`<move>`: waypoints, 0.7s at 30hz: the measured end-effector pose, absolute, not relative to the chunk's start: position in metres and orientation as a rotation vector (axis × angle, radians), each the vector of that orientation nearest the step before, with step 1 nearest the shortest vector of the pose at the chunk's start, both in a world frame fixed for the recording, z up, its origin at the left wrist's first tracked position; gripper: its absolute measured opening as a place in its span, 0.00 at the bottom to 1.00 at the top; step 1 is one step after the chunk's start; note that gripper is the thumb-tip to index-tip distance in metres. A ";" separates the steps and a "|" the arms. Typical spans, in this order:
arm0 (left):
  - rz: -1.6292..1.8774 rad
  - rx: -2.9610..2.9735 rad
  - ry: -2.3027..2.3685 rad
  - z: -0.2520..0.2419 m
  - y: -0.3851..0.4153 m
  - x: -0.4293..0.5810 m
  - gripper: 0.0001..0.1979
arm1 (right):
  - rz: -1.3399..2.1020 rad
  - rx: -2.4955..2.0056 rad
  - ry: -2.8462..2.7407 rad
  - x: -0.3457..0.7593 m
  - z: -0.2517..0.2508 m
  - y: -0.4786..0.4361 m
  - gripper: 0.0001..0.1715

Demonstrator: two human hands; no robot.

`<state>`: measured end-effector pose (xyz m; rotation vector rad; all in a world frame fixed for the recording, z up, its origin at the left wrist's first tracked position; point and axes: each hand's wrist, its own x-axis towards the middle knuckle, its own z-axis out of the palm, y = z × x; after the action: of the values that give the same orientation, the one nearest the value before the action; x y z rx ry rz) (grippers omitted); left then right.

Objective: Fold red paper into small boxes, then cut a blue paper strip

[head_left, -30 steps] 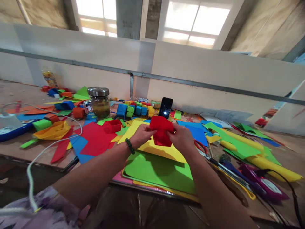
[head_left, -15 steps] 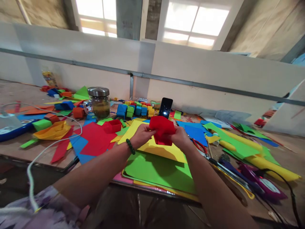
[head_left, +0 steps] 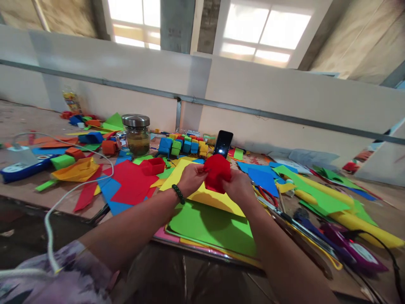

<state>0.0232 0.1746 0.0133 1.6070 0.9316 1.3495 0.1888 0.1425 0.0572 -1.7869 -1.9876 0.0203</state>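
Both my hands hold a folded piece of red paper [head_left: 217,172] above a yellow sheet [head_left: 218,200] and a green sheet [head_left: 209,226]. My left hand [head_left: 191,179], with a dark bead bracelet at the wrist, pinches the paper's left edge. My right hand [head_left: 238,185] grips its right side with closed fingers. The paper is bunched into a compact, partly folded shape.
A small open red paper box [head_left: 152,165] and loose red sheets [head_left: 128,181] lie left of my hands. Behind stand a lidded glass jar [head_left: 136,135], coloured paper cubes [head_left: 180,145] and a propped phone [head_left: 222,143]. Scissors [head_left: 267,196] and a purple glue gun [head_left: 354,249] lie to the right. A white cable [head_left: 57,202] crosses the left.
The red paper has been pressed together into a smaller shape between my hands. The view has shifted slightly; my hands stay in the same spot above the yellow sheet.
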 end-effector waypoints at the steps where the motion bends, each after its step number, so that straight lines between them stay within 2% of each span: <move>1: 1.350 1.591 0.927 0.013 0.176 0.024 0.08 | -0.016 -1.810 -2.001 0.189 0.058 0.142 0.09; 5: 1.361 1.525 0.972 0.012 0.180 0.026 0.09 | 0.010 -1.808 -1.986 0.190 0.060 0.141 0.10; 15: 1.301 1.487 1.045 0.003 0.191 0.019 0.05 | 0.202 -1.465 -2.056 0.191 0.055 0.144 0.09; 21: 1.234 1.510 1.035 0.016 0.185 0.016 0.13 | 0.155 -1.525 -2.030 0.192 0.058 0.143 0.10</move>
<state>0.0156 0.1845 0.0156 1.5097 1.0349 1.2342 0.1918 0.1430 0.0578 -1.5247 -2.0296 0.1545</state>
